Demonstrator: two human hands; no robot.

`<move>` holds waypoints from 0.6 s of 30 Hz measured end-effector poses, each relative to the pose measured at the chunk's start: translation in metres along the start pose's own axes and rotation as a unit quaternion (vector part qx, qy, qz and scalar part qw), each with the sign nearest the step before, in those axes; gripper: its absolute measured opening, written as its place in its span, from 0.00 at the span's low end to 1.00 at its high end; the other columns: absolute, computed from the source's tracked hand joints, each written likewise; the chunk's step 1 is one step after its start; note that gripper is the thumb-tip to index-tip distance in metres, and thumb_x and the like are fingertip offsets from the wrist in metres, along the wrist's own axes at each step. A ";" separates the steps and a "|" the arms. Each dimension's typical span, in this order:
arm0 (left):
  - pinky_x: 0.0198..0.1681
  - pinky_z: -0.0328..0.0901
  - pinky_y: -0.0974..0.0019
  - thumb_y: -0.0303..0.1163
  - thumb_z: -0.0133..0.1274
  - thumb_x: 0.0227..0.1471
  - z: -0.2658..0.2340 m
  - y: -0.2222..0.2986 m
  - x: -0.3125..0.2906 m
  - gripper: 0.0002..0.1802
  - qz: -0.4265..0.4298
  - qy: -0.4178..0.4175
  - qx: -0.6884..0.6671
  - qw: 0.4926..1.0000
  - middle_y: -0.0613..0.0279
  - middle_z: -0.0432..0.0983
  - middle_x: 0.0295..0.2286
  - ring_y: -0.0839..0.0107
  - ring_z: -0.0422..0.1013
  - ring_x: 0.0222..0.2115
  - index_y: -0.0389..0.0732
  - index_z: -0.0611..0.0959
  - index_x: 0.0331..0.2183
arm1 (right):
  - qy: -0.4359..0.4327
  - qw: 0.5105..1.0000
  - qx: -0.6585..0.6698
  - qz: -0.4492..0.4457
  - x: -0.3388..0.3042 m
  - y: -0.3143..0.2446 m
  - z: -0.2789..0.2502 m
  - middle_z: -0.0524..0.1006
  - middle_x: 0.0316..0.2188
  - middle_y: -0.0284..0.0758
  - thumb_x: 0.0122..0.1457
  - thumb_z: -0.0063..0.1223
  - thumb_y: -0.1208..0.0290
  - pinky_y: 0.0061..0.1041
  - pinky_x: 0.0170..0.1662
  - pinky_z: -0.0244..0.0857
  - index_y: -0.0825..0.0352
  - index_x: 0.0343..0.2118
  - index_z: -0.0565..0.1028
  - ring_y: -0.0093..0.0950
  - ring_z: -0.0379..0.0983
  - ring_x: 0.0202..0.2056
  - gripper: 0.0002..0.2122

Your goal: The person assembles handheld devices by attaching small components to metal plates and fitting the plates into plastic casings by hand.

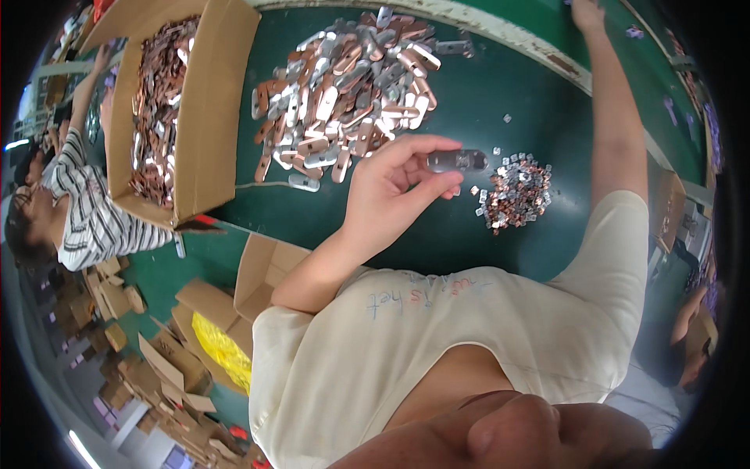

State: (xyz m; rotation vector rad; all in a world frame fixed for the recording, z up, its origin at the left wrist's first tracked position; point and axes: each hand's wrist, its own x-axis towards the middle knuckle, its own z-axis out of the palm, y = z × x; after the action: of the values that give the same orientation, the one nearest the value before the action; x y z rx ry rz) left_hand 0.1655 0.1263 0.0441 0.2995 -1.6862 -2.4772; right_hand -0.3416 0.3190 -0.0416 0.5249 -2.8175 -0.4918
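My left hand (pixel 398 176) is closed, with thumb and fingers pinching a dark grey oblong metal piece (pixel 457 161) with a rounded end and a hole. It is held above the green table (pixel 437 234). Just right of it lies a small heap of tiny square metal bits (pixel 517 194), silver and copper in colour. Beyond the left hand spreads a large pile of oblong metal pieces (pixel 344 90), silver and copper. My right arm stretches far forward, and my right hand (pixel 586 14) is at the upper edge, partly cut off, so its fingers are unclear.
An open cardboard box (pixel 215 102) full of similar metal pieces stands at the left. A co-worker in a striped shirt (pixel 94 211) is beyond it. Open cartons (pixel 266 270), one with a yellow bag (pixel 223 348), are at the lower left. A pale ledge (pixel 539 51) crosses the far side.
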 end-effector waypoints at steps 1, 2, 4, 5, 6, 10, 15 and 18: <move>0.32 0.69 0.76 0.17 0.52 0.46 0.000 0.000 0.001 0.15 0.025 0.001 0.035 0.999 0.60 0.72 0.30 0.77 0.71 0.29 0.32 0.74 0.40 | 0.018 0.999 -0.027 0.001 -0.003 0.006 0.004 0.64 0.48 0.45 0.51 0.46 0.64 0.44 0.53 0.52 0.61 0.38 0.73 0.41 0.56 0.53 0.13; 0.32 0.69 0.75 0.17 0.53 0.45 0.000 -0.001 0.000 0.15 0.053 0.018 0.066 0.996 0.59 0.72 0.30 0.76 0.72 0.29 0.33 0.76 0.40 | 0.040 0.998 -0.051 -0.004 -0.012 -0.003 -0.005 0.65 0.47 0.47 0.51 0.46 0.65 0.43 0.54 0.50 0.62 0.36 0.74 0.41 0.56 0.53 0.12; 0.32 0.69 0.76 0.16 0.52 0.45 -0.001 -0.001 0.001 0.16 0.083 0.027 0.113 0.990 0.58 0.72 0.30 0.75 0.72 0.27 0.31 0.75 0.40 | 0.162 0.976 -0.133 -0.062 -0.044 -0.014 -0.029 0.71 0.38 0.46 0.55 0.43 0.60 0.40 0.44 0.62 0.61 0.34 0.73 0.37 0.67 0.43 0.12; 0.32 0.69 0.76 0.15 0.52 0.45 -0.001 0.000 0.003 0.16 0.119 0.017 0.161 0.980 0.58 0.72 0.30 0.74 0.73 0.26 0.29 0.74 0.40 | 0.164 0.976 0.134 -0.047 -0.049 -0.011 -0.033 0.64 0.38 0.59 0.49 0.45 0.66 0.57 0.49 0.47 0.68 0.32 0.74 0.58 0.56 0.46 0.12; 0.32 0.69 0.76 0.15 0.52 0.45 0.000 0.001 0.004 0.16 0.113 0.011 0.158 0.981 0.58 0.72 0.30 0.74 0.73 0.26 0.29 0.74 0.40 | 0.177 0.951 0.243 -0.074 -0.060 -0.003 -0.039 0.66 0.36 0.57 0.53 0.43 0.66 0.51 0.47 0.52 0.72 0.34 0.71 0.56 0.59 0.42 0.13; 0.33 0.69 0.74 0.15 0.50 0.47 0.001 0.000 0.003 0.15 0.077 -0.010 0.162 0.984 0.55 0.74 0.30 0.71 0.74 0.28 0.28 0.73 0.41 | -0.089 0.566 0.817 0.064 -0.156 -0.012 -0.114 0.68 0.32 0.41 0.60 0.39 0.55 0.29 0.30 0.66 0.65 0.45 0.58 0.30 0.68 0.30 0.18; 0.35 0.70 0.72 0.15 0.47 0.48 0.008 -0.002 -0.002 0.15 0.006 0.002 0.068 0.998 0.50 0.75 0.31 0.67 0.75 0.30 0.27 0.72 0.41 | -0.296 0.453 0.839 -0.060 -0.275 -0.063 -0.177 0.70 0.34 0.37 0.62 0.27 0.51 0.17 0.27 0.62 0.67 0.58 0.53 0.20 0.67 0.30 0.27; 0.37 0.70 0.71 0.15 0.48 0.48 0.010 0.000 -0.009 0.16 -0.011 -0.007 0.051 0.999 0.49 0.75 0.31 0.66 0.75 0.31 0.26 0.72 0.42 | -0.237 0.524 0.808 -0.130 -0.322 -0.066 -0.196 0.71 0.34 0.35 0.59 0.43 0.64 0.20 0.35 0.62 0.71 0.47 0.69 0.23 0.67 0.33 0.17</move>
State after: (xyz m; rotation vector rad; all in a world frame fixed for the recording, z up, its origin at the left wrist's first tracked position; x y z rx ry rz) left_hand 0.1717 0.1375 0.0484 0.3148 -1.8287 -2.4174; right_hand 0.0264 0.3295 0.0609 1.1096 -2.6101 2.5614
